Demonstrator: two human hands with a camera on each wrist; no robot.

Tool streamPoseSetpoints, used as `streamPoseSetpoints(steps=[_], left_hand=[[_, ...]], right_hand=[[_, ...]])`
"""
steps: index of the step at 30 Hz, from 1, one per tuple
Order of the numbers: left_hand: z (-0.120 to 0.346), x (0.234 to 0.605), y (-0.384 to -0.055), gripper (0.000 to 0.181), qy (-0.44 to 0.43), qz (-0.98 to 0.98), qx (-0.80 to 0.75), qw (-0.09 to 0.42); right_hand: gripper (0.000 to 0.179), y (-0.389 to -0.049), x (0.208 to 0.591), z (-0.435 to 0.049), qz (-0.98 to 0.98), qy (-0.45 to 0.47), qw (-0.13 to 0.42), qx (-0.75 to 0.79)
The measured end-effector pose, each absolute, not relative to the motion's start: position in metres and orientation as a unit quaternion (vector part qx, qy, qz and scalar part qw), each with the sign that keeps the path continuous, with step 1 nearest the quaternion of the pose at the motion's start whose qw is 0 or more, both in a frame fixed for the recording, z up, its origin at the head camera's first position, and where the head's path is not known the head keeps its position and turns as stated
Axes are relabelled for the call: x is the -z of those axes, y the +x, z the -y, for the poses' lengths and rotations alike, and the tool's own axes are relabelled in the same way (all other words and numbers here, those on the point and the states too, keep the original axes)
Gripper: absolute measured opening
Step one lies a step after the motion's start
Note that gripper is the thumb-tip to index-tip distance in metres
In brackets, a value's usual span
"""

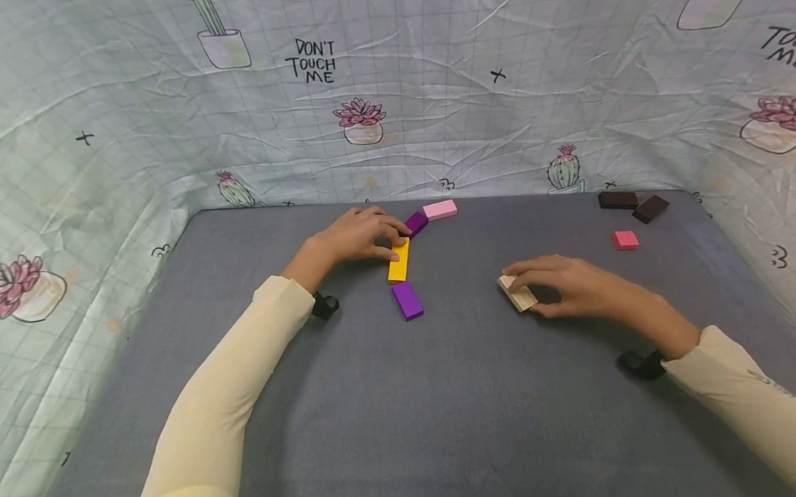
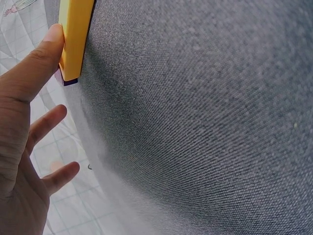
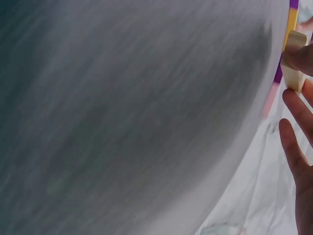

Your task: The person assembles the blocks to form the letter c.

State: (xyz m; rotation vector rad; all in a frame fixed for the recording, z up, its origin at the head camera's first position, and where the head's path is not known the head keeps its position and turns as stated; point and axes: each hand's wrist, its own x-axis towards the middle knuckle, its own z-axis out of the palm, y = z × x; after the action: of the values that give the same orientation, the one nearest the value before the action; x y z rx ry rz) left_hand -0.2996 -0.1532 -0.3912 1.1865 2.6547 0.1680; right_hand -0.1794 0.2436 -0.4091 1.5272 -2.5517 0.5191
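At the end of a row of blocks, my left hand [image 1: 361,235] pinches a yellow block [image 1: 399,267] with thumb and forefinger. Its thumb [image 2: 49,46] lies against the block's side in the left wrist view; the forefinger is hidden there. A dark purple block [image 1: 416,223] and a pink block [image 1: 440,210] run on behind the yellow one, and a purple block [image 1: 408,301] lies at its near end. To the right, my right hand [image 1: 567,285] holds a pale wooden block [image 3: 294,73] between thumb and fingers, seemingly just off the cloth.
Two dark brown blocks [image 1: 618,200] and a small red block [image 1: 625,240] lie at the back right of the grey cloth surface [image 1: 408,415]. Patterned fabric [image 1: 445,124] hangs along the back and both sides. Black bands circle both wrists.
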Motion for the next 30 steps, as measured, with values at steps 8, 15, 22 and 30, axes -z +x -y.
streamPoseSetpoints(steps=[8, 15, 22, 30], left_hand=[[0.153, 0.391, -0.299, 0.040, 0.404, -0.906, -0.055, 0.113], [0.152, 0.391, -0.299, 0.040, 0.405, -0.906, -0.053, 0.111], [0.153, 0.392, -0.298, 0.039, 0.407, -0.905, -0.055, 0.109], [0.153, 0.392, -0.298, 0.040, 0.404, -0.907, -0.057, 0.108]], right_hand=[[0.054, -0.169, 0.403, -0.199, 0.829, 0.534, -0.037, -0.165], [0.048, -0.164, 0.404, -0.156, 0.796, 0.582, -0.073, -0.151], [0.048, -0.164, 0.407, -0.126, 0.766, 0.626, -0.081, -0.122], [0.046, -0.165, 0.406, -0.119, 0.770, 0.627, -0.061, -0.100]])
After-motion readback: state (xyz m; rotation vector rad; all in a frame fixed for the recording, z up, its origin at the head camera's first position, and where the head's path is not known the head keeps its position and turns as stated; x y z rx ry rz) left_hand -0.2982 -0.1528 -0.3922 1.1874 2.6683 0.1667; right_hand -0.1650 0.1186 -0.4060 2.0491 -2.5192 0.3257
